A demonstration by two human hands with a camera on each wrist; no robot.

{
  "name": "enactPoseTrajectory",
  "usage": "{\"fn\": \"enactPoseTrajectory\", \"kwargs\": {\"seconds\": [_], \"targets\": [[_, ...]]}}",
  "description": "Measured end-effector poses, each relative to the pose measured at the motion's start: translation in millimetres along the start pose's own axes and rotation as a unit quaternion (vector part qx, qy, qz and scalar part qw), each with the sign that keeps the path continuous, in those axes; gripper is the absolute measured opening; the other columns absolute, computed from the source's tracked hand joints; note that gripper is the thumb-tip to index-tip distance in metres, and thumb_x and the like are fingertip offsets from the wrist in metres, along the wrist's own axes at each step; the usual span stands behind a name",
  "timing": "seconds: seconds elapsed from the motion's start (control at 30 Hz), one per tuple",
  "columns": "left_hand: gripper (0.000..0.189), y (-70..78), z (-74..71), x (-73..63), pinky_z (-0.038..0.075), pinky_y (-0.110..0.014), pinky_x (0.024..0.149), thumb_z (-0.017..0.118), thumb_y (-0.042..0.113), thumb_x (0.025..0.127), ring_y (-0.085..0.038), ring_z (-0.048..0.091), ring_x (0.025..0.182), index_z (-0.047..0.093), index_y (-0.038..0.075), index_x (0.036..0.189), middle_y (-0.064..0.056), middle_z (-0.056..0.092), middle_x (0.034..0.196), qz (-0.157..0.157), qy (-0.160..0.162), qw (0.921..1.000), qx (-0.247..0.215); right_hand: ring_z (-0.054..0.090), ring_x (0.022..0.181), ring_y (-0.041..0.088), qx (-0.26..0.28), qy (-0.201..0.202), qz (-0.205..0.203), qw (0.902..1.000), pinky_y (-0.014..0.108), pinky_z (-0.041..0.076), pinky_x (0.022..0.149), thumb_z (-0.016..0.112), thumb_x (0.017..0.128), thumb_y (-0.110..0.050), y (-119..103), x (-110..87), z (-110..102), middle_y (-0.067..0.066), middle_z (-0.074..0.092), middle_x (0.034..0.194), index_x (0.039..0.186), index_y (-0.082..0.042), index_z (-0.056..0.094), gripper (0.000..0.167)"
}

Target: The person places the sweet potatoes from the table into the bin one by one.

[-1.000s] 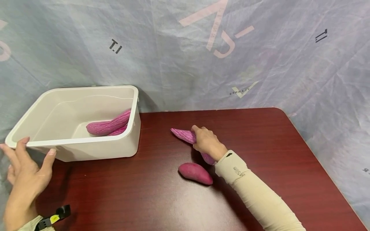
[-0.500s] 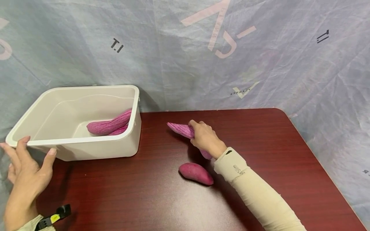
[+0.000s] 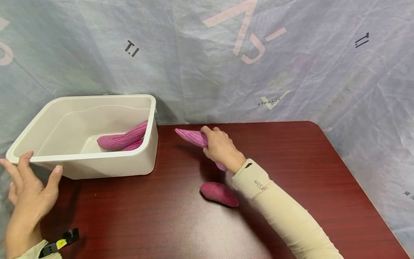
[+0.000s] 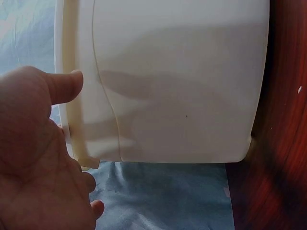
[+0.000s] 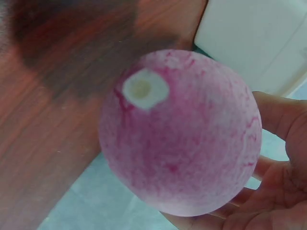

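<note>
My right hand (image 3: 221,147) grips a long, streaked pink-purple vegetable (image 3: 191,136) above the dark red table. Its tapered tip points left towards the bin; the palm hides its middle. In the right wrist view, the vegetable's round blunt end (image 5: 187,139) shows a pale round spot, with fingers curled along its side. My left hand (image 3: 30,194) is at the near left corner of the white plastic bin (image 3: 113,167), fingertips right at the rim and thumb spread along the outer wall. Two similar pink vegetables (image 3: 121,140) lie inside the bin.
A smooth, dark pink sweet potato (image 3: 219,194) lies on the dark red table (image 3: 155,219), near the right forearm. Behind the table hangs a grey-blue printed sheet (image 3: 194,64), which continues along the right side. The bin stands at the back left, near the sheet.
My right hand has raised the streaked vegetable from the table and carried it left and away from me, towards the bin. My left hand stays at the rim; the sweet potato has not moved.
</note>
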State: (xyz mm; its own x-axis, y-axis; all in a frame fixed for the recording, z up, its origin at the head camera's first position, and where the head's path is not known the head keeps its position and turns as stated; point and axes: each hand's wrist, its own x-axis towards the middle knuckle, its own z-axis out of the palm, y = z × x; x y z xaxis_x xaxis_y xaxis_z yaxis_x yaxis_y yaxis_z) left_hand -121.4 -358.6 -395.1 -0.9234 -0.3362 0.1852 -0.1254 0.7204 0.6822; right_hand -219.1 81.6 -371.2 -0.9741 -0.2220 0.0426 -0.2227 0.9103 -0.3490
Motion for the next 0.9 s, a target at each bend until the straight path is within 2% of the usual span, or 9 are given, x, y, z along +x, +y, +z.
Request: {"fn": "enactPoseTrajectory", "kwargs": {"seconds": [0.1,0.6,0.9], "targets": [[0.071,0.5,-0.7,0.6,-0.017,-0.069,0.116,0.041,0.032,0.102,-0.04,-0.032,0.151,-0.001,0.015,0.157,-0.02,-0.042,0.158,0.002,-0.003,1.0,-0.001,0.067,0.1,0.039,0.001,0.006,-0.004,1.0,0.054,0.057,0.077,0.071,0.085,-0.012,-5,2.3,-4,0.017,0.063,0.116,0.139,-0.019,0.052,0.058],[0.071,0.5,0.3,8.3,-0.016,-0.071,0.114,0.04,0.033,0.103,-0.047,-0.029,0.15,-0.001,0.015,0.157,-0.02,-0.043,0.158,0.004,-0.014,0.9999,0.006,0.066,0.095,0.038,0.017,0.048,-0.018,0.9985,0.052,0.057,0.072,0.068,0.086,-0.012,-30,12.4,-18,0.015,0.062,0.113,0.14,-0.021,0.052,0.057],[0.07,0.0,1.3,15.0,-0.016,-0.071,0.115,0.041,0.03,0.103,-0.038,-0.031,0.152,0.0,0.015,0.157,-0.019,-0.042,0.158,0.001,-0.01,0.9999,-0.003,0.064,0.102,0.035,0.027,0.064,-0.026,0.9973,0.051,0.057,0.076,0.066,0.088,-0.013,-48,18.3,-27,0.013,0.061,0.116,0.142,-0.024,0.05,0.057]]}}
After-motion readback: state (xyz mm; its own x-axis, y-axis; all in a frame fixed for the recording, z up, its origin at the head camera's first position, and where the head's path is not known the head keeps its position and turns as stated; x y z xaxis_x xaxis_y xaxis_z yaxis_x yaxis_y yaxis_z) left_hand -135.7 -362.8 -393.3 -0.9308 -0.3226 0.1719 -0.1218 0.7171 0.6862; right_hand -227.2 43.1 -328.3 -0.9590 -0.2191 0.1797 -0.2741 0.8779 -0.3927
